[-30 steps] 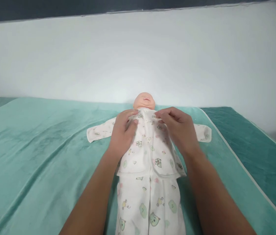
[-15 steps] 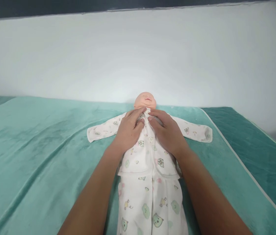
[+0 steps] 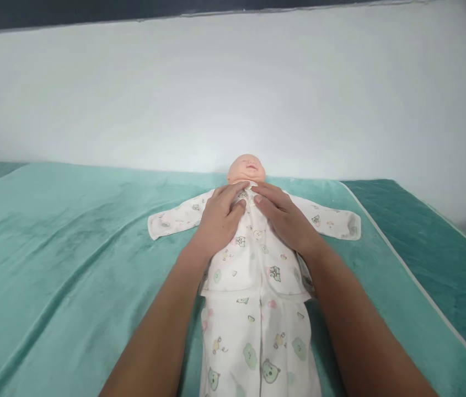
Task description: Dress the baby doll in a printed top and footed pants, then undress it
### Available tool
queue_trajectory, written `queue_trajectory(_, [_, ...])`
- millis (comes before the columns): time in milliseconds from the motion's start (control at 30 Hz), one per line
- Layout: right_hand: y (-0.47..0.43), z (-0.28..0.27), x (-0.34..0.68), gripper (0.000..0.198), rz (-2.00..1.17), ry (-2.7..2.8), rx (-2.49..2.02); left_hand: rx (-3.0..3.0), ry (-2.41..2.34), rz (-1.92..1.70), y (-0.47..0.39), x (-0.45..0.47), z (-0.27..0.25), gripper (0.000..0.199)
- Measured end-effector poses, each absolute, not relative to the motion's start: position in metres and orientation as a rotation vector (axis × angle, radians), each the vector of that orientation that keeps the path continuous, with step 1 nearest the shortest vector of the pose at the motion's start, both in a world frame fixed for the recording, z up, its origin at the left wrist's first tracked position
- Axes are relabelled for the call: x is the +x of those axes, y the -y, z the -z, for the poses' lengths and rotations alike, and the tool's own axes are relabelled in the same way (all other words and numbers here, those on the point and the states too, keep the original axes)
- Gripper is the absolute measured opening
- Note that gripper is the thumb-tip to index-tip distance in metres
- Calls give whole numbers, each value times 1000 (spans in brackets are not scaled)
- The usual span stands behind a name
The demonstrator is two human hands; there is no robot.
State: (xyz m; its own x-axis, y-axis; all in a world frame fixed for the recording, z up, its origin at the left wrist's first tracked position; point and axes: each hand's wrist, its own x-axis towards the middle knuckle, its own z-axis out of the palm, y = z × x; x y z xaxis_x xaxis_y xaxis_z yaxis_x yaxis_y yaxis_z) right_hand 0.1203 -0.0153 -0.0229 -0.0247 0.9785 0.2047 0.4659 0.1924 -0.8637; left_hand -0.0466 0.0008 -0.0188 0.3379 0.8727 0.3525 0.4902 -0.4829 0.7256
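A baby doll (image 3: pixel 246 168) lies on its back, its bald head toward the wall. It wears a white long-sleeved top (image 3: pixel 249 264) and matching white trousers (image 3: pixel 253 347), both printed with small green and pink animals. The sleeves stretch out to both sides, and no doll hands show at the cuffs. My left hand (image 3: pixel 221 218) rests on the left of the doll's upper chest, fingers extended near the neckline. Opposite it, my right hand (image 3: pixel 284 215) lies on the right of the chest, fingertips near the collar. Both palms face down on the cloth.
A light green cloth (image 3: pixel 71 231) with a few creases lies under the doll. Darker green fabric (image 3: pixel 427 237) shows beyond its pale edge at the right. Behind stands a white wall (image 3: pixel 233 88) with a dark band along the top.
Both hands stay on the doll's chest with almost no movement. My right fingers sit slightly farther right, and the whole scene is shifted slightly in view.
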Motion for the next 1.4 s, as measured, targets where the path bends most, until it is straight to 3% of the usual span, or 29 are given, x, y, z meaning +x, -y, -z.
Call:
queue_trajectory(833, [16,21,119,30,-761,1414,-1369,2057,-1205,-1010,-3,-45,20,41])
queue_trajectory(1167, [18,27,127,45,-627,1709,-1322,2005,-1258,-1048,-4,-44,22,40])
queue_trajectory(1400, [14,29,133,45,-625,1731,-1300,1986,-1387,-1113,-12,-51,32,43])
